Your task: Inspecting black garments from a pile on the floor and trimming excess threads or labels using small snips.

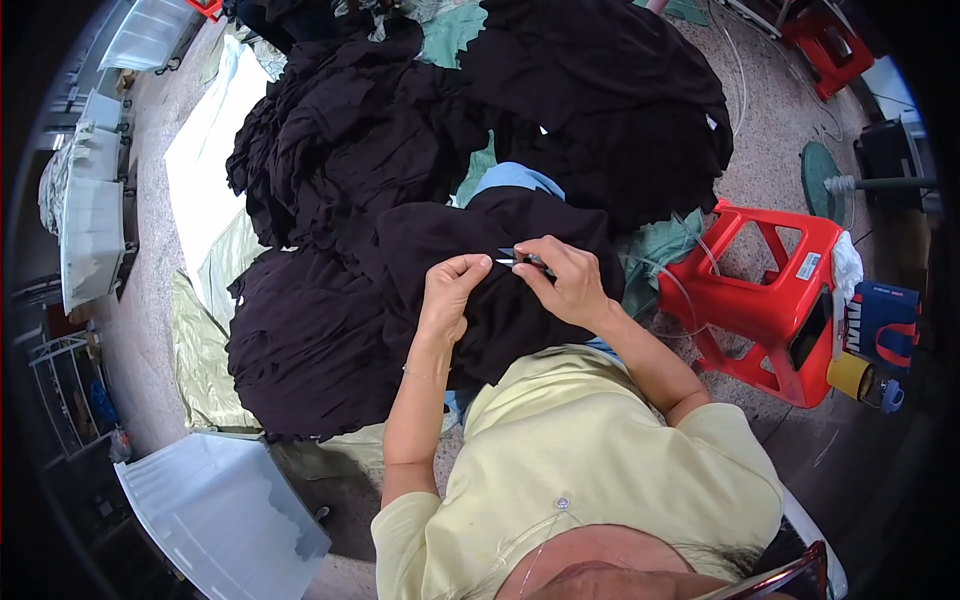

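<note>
A heap of black cloth [420, 235] covers my lap, and both hands work just above it. My right hand [565, 280] is closed around a small pair of thread snips [507, 257], whose pale pointed blades aim left at my other hand. With thumb and forefinger pressed together, my left hand [449, 292] is a short gap away from the blade tips. Whatever it pinches is too small to make out. A light blue cloth [518, 178] shows from under the far edge of the black cloth on my lap.
More black garments [340, 130] lie piled ahead and to the left, on pale sheeting [215, 160]. On my right stands a red plastic stool [755, 240] with a dark phone [810, 328] at its side. A white bin [215, 510] stands near my left elbow.
</note>
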{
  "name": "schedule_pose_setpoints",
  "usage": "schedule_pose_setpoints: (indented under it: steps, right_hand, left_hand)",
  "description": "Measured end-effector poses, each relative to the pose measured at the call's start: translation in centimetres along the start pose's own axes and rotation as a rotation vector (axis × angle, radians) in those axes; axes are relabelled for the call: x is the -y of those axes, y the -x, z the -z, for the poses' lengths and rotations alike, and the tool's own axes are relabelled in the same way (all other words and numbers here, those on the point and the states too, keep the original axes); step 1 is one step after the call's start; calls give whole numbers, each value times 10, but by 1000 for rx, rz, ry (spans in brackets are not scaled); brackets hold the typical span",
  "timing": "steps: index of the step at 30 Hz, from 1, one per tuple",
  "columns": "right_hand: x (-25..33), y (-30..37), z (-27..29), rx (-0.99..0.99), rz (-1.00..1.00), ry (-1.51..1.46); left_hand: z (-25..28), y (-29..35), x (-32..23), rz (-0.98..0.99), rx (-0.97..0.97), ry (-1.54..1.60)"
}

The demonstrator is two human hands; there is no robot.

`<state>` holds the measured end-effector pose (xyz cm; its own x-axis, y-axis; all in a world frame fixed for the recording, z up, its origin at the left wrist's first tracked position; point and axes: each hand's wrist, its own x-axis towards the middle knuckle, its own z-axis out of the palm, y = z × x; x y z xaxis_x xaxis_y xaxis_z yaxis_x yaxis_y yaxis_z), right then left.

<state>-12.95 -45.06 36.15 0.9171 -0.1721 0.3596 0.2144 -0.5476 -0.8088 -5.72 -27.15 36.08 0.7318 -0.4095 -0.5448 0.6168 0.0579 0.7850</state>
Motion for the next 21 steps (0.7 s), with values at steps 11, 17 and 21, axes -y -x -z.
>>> schedule_pose_setpoints:
  steps: [11,17,21]
  right_hand:
    - [1,-1,-7,-12,65,34]
    - [2,1,-2,-106,-73,-31]
    - [-15,1,2,-338,-373,-325]
  left_hand:
    - [-5,10,-3,-77,-29,62]
    - [-10,3,-4,-117,-18,12]
    - [-31,-20,-13,-212,37,-245]
